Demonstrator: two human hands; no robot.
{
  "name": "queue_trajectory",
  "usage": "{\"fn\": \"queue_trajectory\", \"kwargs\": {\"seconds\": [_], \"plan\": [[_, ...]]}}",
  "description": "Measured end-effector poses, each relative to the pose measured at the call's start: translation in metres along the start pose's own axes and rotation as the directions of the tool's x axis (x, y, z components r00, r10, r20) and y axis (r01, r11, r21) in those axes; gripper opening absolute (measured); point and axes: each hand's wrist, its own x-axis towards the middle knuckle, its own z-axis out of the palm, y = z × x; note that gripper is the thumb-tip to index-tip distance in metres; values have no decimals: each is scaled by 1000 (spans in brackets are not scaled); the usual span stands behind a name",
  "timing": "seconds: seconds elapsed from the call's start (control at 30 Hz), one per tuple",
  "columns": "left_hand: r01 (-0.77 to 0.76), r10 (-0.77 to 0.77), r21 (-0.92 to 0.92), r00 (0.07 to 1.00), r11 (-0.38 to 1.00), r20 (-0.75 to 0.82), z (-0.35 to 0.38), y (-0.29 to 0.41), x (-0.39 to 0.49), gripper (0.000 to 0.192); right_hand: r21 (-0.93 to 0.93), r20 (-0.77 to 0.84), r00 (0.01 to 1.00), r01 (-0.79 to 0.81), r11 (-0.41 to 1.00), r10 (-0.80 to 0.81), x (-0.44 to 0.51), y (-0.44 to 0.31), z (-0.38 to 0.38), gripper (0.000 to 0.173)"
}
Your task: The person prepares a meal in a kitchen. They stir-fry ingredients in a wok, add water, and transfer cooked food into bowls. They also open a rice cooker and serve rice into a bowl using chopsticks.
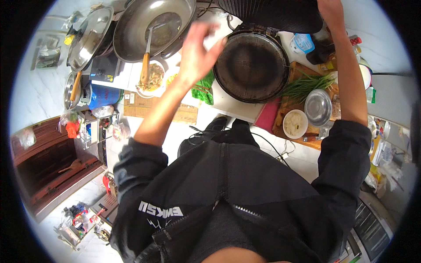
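Observation:
A round electric griddle (251, 65) with a dark, scorched plate lies before me. Its ribbed black lid (279, 14) stands raised on the hinge at the far side. Just left of the plate's rim hovers my left hand (199, 54), slightly blurred, fingers apart and holding nothing. The thumb tip reaches close to the rim; I cannot tell whether it touches. At the top edge, my right hand (330, 11) is by the lid's right edge. Its fingers are partly cut off, so their grip is unclear.
To the left are a large wok (131, 42) with a wooden-handled turner (145, 65) and a bowl of cooked food (154, 80). A green cloth (204, 88) lies nearby. Rightward, a wooden cutting board (279, 123) bears green onions (307, 86), a white bowl (295, 124) and a metal bowl (318, 107).

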Motion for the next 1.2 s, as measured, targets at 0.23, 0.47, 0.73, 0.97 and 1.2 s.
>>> {"fn": "queue_trajectory", "kwargs": {"seconds": [0.23, 0.47, 0.73, 0.97, 1.2], "plan": [[902, -572, -309, 430, 301, 698, 76, -26, -177, 33, -91, -63, 998, 3, 996, -9, 70, 57, 22, 24], [649, -638, -537, 102, -539, 763, 163, -72, -220, 16, -67, -69, 992, -107, 992, 102, 92, 80, 22, 36], [413, -685, -662, 116, -625, 719, 172, -74, -212, 24, 129, -52, 987, -147, 981, 155, 100, 94, 23, 36], [380, -681, -689, 179, -617, 710, 170, -85, -215, 28, 180, -79, 984, -140, 974, 157, 105, 99, 27, 37], [380, -695, -700, 177, -605, 697, 171, -94, -221, 21, 229, -90, 992, -68, 971, 91, 90, 81, 28, 34]]}}
